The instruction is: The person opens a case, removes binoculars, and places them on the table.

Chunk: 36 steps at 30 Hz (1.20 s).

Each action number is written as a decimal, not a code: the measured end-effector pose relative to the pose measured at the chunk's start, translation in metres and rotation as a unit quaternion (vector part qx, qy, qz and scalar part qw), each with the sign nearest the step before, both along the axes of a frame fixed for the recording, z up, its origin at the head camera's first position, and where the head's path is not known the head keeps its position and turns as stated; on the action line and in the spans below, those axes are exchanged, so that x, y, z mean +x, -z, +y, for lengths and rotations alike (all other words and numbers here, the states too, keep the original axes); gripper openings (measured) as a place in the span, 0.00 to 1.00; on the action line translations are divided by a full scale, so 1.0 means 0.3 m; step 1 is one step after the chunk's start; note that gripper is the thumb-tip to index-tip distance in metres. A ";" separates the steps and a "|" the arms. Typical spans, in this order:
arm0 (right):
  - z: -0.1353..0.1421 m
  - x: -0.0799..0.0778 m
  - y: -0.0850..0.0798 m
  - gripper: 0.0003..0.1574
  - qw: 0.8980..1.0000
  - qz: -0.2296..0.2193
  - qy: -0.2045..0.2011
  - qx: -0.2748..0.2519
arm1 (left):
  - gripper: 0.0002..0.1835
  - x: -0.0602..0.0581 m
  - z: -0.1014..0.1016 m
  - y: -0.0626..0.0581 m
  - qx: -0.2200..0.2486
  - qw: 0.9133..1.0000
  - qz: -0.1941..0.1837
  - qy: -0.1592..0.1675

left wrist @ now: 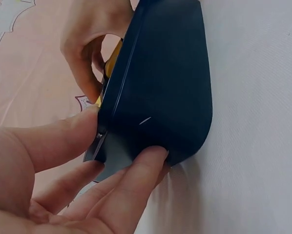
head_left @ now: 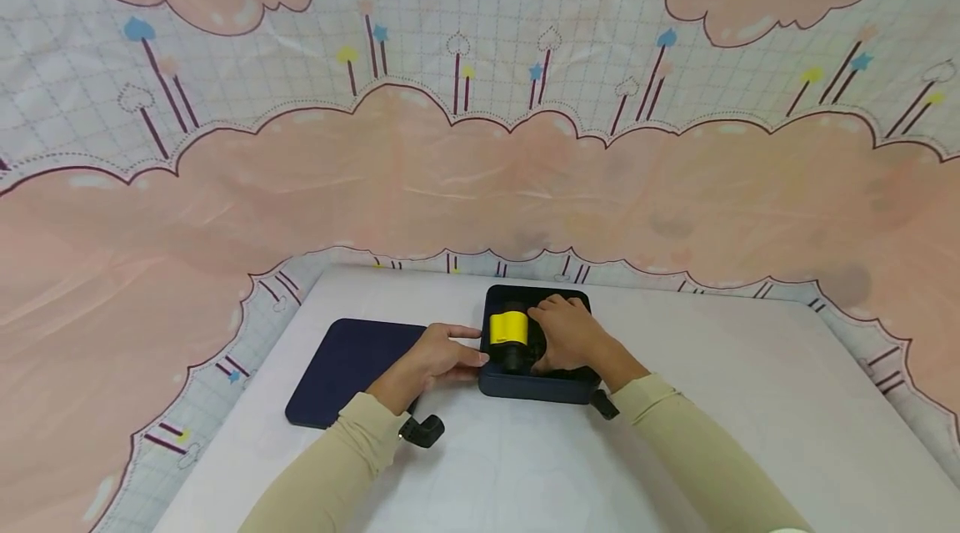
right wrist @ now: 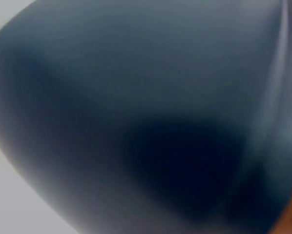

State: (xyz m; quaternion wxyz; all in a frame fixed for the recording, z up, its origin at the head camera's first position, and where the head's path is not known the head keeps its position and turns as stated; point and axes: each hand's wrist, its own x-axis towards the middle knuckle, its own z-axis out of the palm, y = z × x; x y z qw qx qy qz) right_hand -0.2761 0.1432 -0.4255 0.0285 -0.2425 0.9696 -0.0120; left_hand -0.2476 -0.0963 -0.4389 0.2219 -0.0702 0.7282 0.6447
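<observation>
A dark navy rectangular box (head_left: 536,387) stands on the table with its top off. Inside it lies a yellow-and-black object (head_left: 509,328), a bright yellow band between black ends; its kind does not show. My right hand (head_left: 570,334) reaches in over the box's right side, fingers and thumb curled around the black part beside the yellow band. The fingertips are partly hidden. My left hand (head_left: 442,354) is at the box's left wall, fingers extended against it. In the left wrist view, the thumb (left wrist: 63,139) touches the rim and the other fingertips press the wall lower down.
A flat navy lid (head_left: 352,366) lies on the white table (head_left: 750,399) left of the box, partly under my left forearm. Behind the table hangs a patterned pink and white cloth (head_left: 480,174). The blurred box wall (right wrist: 136,97) fills most of the right wrist view.
</observation>
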 end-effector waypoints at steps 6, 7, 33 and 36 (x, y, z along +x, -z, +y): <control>0.008 -0.006 -0.023 0.62 1.000 0.011 -0.010 0.009 | 0.31 -0.002 -0.002 0.002 0.000 1.000 -0.004 -0.004; 0.009 -0.005 -0.028 0.63 1.000 0.014 -0.012 0.011 | 0.32 -0.002 -0.002 0.002 0.003 1.000 -0.006 -0.004; 0.051 0.018 -0.166 0.62 0.999 0.019 -0.044 0.014 | 0.32 -0.001 -0.008 0.006 0.025 0.999 -0.020 -0.002; 0.066 0.014 -0.180 0.62 0.999 0.021 -0.048 0.014 | 0.32 -0.004 -0.005 0.003 0.026 0.999 -0.020 -0.002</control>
